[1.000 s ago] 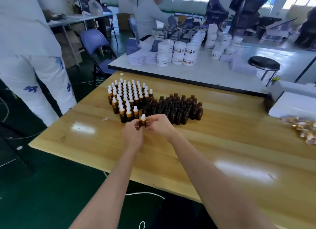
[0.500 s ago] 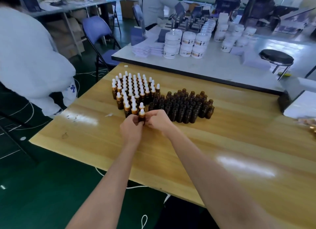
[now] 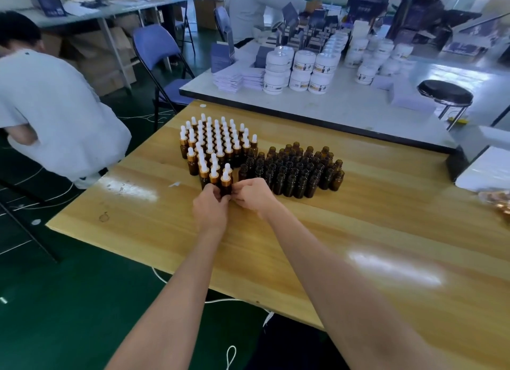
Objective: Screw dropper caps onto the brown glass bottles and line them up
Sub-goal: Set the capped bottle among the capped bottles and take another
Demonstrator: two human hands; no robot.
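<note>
A brown glass bottle (image 3: 226, 183) with a gold collar and white dropper bulb stands upright at the near edge of the capped group. My left hand (image 3: 211, 208) grips its lower left side. My right hand (image 3: 252, 194) is curled against its right side, fingertips at the bottle. Behind it stand several rows of capped bottles (image 3: 215, 140). To the right is a cluster of uncapped brown bottles (image 3: 294, 166). Loose gold dropper caps (image 3: 496, 201) lie at the far right table edge.
The wooden table (image 3: 317, 231) has bare surface near me and to the right. A white table (image 3: 345, 104) behind it carries white jars (image 3: 300, 71) and stacked paper. A person in a white shirt (image 3: 52, 112) bends at the left; a black stool (image 3: 444, 96) stands right.
Both hands carried the capped bottle forward and set it down at the end of the near row of capped bottles. The person at the left bent down lower.
</note>
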